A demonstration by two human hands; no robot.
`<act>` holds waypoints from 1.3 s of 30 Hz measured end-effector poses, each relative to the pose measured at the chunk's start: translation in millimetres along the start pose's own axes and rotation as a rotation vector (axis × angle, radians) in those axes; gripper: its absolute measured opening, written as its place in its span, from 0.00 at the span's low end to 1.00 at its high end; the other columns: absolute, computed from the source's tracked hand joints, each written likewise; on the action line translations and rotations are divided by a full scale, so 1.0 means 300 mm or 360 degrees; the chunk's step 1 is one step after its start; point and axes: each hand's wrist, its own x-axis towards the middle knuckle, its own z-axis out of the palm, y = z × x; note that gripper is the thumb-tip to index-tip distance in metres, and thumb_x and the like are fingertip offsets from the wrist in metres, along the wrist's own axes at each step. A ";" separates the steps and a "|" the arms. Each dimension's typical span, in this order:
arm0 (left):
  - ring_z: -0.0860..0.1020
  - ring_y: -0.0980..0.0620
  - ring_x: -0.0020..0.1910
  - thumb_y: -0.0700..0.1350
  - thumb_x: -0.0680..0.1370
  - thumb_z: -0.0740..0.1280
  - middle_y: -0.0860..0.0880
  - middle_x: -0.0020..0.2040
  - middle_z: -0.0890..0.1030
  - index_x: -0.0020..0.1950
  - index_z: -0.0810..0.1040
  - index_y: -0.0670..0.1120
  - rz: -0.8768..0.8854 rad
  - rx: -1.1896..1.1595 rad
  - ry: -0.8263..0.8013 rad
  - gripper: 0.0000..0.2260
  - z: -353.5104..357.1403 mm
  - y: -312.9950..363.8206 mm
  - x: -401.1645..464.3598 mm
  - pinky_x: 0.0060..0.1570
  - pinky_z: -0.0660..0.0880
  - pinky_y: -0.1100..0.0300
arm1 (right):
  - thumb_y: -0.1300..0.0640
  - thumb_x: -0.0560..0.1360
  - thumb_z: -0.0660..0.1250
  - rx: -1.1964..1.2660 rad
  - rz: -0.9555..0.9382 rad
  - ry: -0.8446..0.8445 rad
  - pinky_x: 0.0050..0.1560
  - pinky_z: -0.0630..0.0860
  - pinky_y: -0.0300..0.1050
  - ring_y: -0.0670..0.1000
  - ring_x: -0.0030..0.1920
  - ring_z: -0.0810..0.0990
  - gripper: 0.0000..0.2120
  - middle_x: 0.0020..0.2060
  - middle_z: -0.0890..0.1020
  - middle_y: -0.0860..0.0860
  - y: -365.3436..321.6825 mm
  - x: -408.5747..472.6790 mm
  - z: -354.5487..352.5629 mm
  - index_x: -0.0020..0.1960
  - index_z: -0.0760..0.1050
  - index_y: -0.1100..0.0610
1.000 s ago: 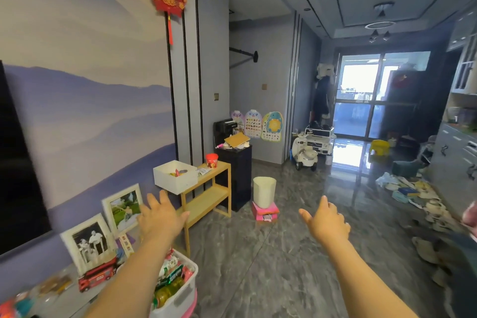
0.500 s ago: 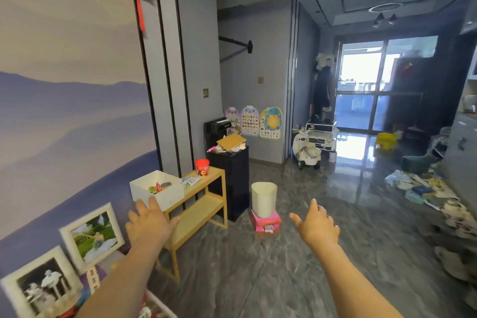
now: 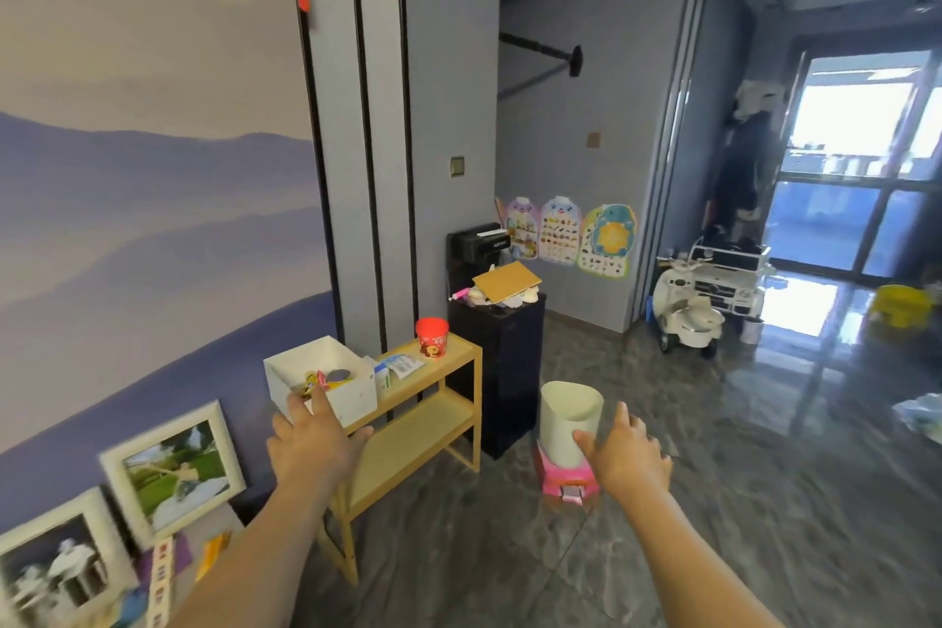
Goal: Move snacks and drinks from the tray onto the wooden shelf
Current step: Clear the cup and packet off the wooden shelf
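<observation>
The wooden shelf [image 3: 408,428] stands against the wall ahead and left, its long side running along the wall, nearer the left hand [image 3: 313,444] than the right hand [image 3: 629,459], both spread and holding nothing; no tray is in view.

Pale yellow wooden shelf [image 3: 408,428] at lower centre; on it a white box [image 3: 326,385] and red cup [image 3: 432,337]. Purple-misted mountain mural [image 3: 153,194] at left; grey marbled floor [image 3: 764,474].

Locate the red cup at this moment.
In the head view the red cup stands upright at the far end of the wooden shelf top, left of the black cabinet, beyond the white box.
</observation>
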 end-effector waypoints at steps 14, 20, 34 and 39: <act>0.60 0.38 0.73 0.67 0.73 0.60 0.42 0.76 0.54 0.76 0.49 0.48 -0.0116 0.0151 -0.0053 0.40 0.277 0.215 0.773 0.69 0.65 0.44 | 0.35 0.75 0.59 0.0119 -0.0071 -0.0079 0.64 0.67 0.59 0.61 0.66 0.69 0.37 0.68 0.70 0.57 -0.366 0.830 0.288 0.74 0.55 0.55; 0.56 0.38 0.74 0.65 0.74 0.61 0.42 0.78 0.50 0.77 0.46 0.47 -0.0160 0.0198 -0.0135 0.41 0.385 0.327 1.085 0.70 0.61 0.44 | 0.34 0.75 0.59 0.0110 -0.0109 -0.0119 0.63 0.67 0.60 0.62 0.66 0.70 0.38 0.68 0.69 0.57 -0.503 1.159 0.386 0.75 0.53 0.56; 0.55 0.41 0.75 0.69 0.73 0.58 0.43 0.78 0.50 0.77 0.46 0.48 -0.0383 0.0075 -0.0251 0.42 0.879 0.581 1.688 0.71 0.60 0.41 | 0.33 0.75 0.56 0.0017 -0.0379 -0.0328 0.67 0.67 0.57 0.58 0.70 0.67 0.40 0.73 0.65 0.55 -0.745 1.962 0.725 0.77 0.48 0.55; 0.53 0.41 0.76 0.70 0.72 0.57 0.44 0.78 0.50 0.77 0.46 0.49 -0.0466 0.0091 -0.0331 0.42 1.028 0.570 1.802 0.73 0.58 0.45 | 0.34 0.75 0.56 -0.0057 -0.0474 -0.0491 0.68 0.66 0.58 0.58 0.71 0.66 0.39 0.73 0.64 0.54 -0.871 2.161 0.895 0.77 0.49 0.55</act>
